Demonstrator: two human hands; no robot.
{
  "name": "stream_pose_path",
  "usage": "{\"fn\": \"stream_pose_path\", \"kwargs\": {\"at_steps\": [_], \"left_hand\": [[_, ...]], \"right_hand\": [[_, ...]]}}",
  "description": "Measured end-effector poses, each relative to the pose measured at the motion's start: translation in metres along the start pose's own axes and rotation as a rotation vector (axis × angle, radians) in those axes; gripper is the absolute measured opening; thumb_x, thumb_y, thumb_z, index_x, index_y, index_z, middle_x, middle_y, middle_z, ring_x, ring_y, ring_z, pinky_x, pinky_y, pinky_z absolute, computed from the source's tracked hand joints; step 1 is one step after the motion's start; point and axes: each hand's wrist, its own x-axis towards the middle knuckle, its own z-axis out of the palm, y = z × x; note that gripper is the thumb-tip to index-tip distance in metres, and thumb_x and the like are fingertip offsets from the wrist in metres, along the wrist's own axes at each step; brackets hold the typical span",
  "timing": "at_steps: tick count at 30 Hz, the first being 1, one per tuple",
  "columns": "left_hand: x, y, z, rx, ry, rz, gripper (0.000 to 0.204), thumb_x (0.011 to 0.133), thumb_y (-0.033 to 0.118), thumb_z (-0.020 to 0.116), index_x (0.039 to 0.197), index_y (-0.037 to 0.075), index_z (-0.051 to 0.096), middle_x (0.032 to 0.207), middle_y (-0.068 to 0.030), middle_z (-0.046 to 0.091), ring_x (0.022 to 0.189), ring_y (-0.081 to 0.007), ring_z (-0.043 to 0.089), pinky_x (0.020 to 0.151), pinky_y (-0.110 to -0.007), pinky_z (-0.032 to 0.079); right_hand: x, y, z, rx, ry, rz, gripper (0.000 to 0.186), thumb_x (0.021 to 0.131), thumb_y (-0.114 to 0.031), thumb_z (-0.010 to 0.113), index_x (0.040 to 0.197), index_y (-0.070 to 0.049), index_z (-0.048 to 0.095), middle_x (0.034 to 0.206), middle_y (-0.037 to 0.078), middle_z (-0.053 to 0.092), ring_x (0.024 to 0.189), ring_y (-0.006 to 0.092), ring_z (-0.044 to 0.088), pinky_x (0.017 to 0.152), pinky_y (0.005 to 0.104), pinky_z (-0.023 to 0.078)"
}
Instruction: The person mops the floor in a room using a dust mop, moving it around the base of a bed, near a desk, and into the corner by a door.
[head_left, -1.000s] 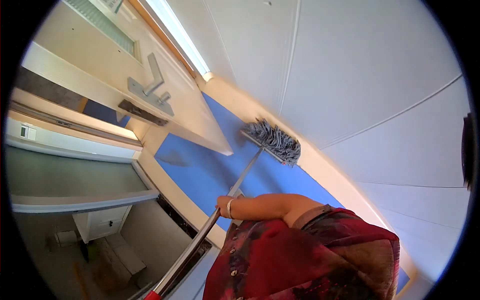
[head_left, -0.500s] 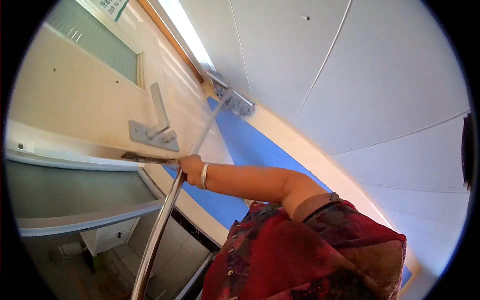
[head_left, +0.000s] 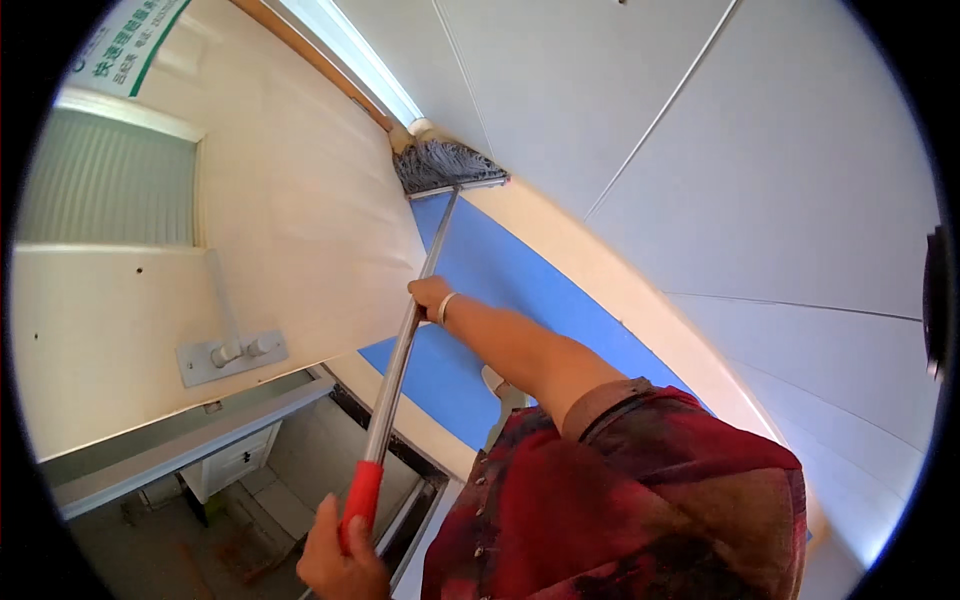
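The left hand (head_left: pixel 340 570) — cut off below — and right hand (head_left: pixel 430 298) were clamped on the grey-stringed, metal-poled mop (head_left: pixel 398 370), its head (head_left: pixel 445 165) well beyond.

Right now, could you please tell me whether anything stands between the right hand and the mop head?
Nothing visible does: only the metal pole runs from the right hand to the gray mop head, above the blue floor. The door stands to its left, the wall to its right.
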Motion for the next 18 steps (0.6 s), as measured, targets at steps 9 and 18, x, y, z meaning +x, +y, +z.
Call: {"fn": "stream_pose_path", "kwargs": {"at_steps": [9,18], "left_hand": [[-0.006,-0.087,-0.060,0.115,0.254,-0.152,0.023,0.073,0.019,0.047,0.081,0.000,0.057,0.058,-0.0121,0.054,0.046,-0.0148,0.046,0.041,-0.027,0.038],[0.050,-0.129,-0.086,-0.049,0.248,-0.039,0.027,0.076,0.021,0.043,0.089,-0.001,0.051,0.058,-0.0071,0.047,0.049,-0.0126,0.042,0.044,-0.024,0.034]], "right_hand": [[-0.107,-0.014,0.046,0.776,-0.051,0.514,0.015,0.063,-0.011,0.049,0.056,0.000,0.042,0.050,0.011,0.042,0.038,0.0209,0.041,0.032,0.0319,0.033],[-0.153,0.005,0.016,1.145,-0.222,0.636,0.010,0.066,-0.010,0.045,0.059,-0.005,0.040,0.052,0.007,0.042,0.043,0.0189,0.044,0.038,0.0299,0.036]]}}
